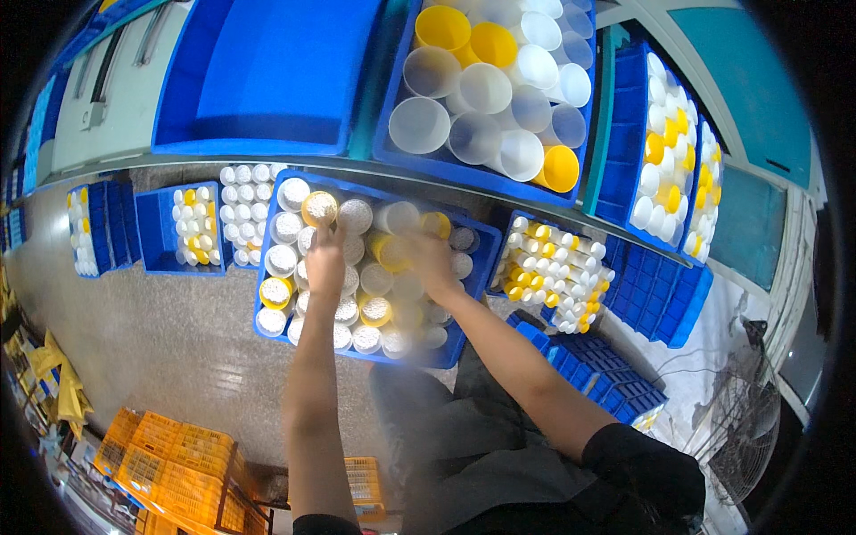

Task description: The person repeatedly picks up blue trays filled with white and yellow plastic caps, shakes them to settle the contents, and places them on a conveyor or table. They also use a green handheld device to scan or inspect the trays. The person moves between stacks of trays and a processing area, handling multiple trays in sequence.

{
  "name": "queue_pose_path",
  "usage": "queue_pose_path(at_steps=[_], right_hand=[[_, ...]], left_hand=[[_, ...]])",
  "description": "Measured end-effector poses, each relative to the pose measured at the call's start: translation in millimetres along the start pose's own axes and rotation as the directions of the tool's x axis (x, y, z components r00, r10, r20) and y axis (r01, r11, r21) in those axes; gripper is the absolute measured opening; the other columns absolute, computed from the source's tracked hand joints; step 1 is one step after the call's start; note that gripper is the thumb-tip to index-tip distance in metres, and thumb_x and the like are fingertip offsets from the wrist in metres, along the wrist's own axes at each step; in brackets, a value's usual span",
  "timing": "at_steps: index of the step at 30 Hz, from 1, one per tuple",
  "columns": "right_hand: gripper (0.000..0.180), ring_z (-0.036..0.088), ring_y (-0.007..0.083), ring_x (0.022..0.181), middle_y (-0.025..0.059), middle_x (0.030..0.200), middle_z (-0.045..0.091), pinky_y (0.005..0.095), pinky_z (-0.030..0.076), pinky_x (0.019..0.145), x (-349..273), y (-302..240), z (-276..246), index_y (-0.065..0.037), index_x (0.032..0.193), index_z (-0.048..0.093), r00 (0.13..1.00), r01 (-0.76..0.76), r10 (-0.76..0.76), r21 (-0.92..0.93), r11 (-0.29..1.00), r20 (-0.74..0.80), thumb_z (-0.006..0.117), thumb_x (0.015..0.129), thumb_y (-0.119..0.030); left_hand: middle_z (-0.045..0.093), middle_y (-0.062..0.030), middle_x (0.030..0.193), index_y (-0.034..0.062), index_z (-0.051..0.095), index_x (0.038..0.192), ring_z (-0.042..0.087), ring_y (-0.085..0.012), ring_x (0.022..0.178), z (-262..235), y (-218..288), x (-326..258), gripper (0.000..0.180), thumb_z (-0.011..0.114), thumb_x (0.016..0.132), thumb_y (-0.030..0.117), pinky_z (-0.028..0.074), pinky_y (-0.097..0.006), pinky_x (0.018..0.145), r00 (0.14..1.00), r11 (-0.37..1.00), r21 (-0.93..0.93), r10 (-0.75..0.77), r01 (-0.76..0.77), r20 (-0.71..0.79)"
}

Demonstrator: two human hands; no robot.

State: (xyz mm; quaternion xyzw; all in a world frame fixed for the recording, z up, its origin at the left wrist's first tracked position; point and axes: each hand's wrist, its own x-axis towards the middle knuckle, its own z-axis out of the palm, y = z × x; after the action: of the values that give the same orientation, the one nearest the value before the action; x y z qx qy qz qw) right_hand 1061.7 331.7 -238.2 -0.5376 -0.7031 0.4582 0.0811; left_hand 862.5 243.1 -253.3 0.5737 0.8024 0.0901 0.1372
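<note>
My left hand (pixel 325 267) pinches the near side of a yellow cup (pixel 319 208) filled with white granules. That cup stands out above the others at the far left of a blue crate (pixel 486 267) in front of me. Over the crate's right half is my right hand (pixel 434 266), smeared by motion. A yellow cup (pixel 392 253) and a whitish cup (pixel 398 217) are close to its fingers; whether it grips either one does not show. White cups (pixel 280 260) with granules fill the crate's left and near sides.
A shelf ahead bears a blue crate of white and yellow cups (pixel 481 89) and a bare blue crate (pixel 276 71). More cup-filled crates (pixel 553 272) stand beyond and at the right. Orange crates (pixel 178 464) sit at lower left, a fan (pixel 744 428) at lower right.
</note>
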Motion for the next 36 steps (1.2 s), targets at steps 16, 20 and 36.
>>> queue_pose_path(at_steps=[16,20,36], right_hand=[[0.033,0.065,0.0404,0.096,0.0205,0.103,0.068,0.0479,0.053,0.083,27,-43,-15,-0.011,0.121,0.063,0.902,0.150,0.082,-0.485,0.862,0.425,0.057,0.088,-0.009],[0.022,0.067,0.0379,0.091,0.0184,0.102,0.070,0.0433,0.054,0.082,22,-105,-43,-0.008,0.108,0.070,0.890,0.390,-0.232,-0.392,0.833,0.392,0.061,0.088,-0.009],[0.053,0.068,0.0412,0.086,0.0221,0.091,0.070,0.0493,0.054,0.073,126,-252,14,-0.009,0.119,0.064,0.801,0.339,-0.588,-0.897,0.284,0.117,0.071,0.083,-0.047]], left_hand=[[0.054,-0.0272,0.130,0.0087,0.048,0.141,0.067,-0.0275,0.091,24,8,-2,0.056,0.053,0.085,0.009,0.059,-0.031,0.067,1.000,0.980,0.196,-0.027,0.029,-0.011],[0.055,-0.0221,0.131,0.0108,0.043,0.145,0.065,-0.0325,0.095,-9,6,-11,0.063,0.057,0.084,0.009,0.058,-0.037,0.076,0.978,0.996,0.084,-0.010,0.028,-0.206],[0.061,-0.0203,0.122,0.0024,0.063,0.117,0.057,-0.0380,0.112,-27,-108,-402,0.029,0.057,0.092,0.014,0.047,-0.046,0.096,0.612,0.552,-0.369,-0.788,0.747,0.060]])
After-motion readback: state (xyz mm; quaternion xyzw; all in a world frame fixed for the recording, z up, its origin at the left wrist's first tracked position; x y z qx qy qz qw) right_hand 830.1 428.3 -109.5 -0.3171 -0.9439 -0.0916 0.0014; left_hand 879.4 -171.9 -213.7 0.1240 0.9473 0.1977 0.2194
